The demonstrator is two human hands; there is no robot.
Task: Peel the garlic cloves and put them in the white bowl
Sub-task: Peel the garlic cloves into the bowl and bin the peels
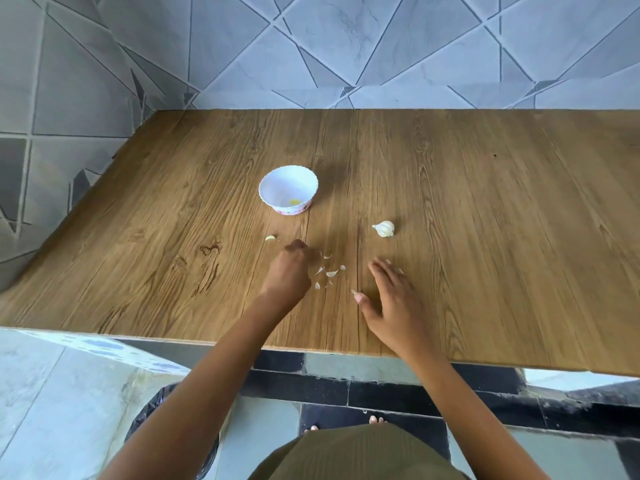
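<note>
Olive-green clothing fills the bottom edge, and two bare forearms reach from it over a wooden table (485,202). The left hand (289,275) is knuckles up with its fingers curled under; whether they pinch anything cannot be told. The right hand (391,296) lies flat on the table, fingers spread, holding nothing. Between the hands lie small papery peel scraps (329,272). Just beyond the left hand, slightly to its left, sits a small pale clove piece (270,238). Beyond the right hand, apart from it, rests an unpeeled garlic (383,229), white, its pointed tip toward the left. Farther back stands the white bowl (282,178), upright, with one yellowish peeled clove (294,201) inside against its near wall. A bin (166,427) lined with a black bag stands on the floor below the table's near edge, at left.
</note>
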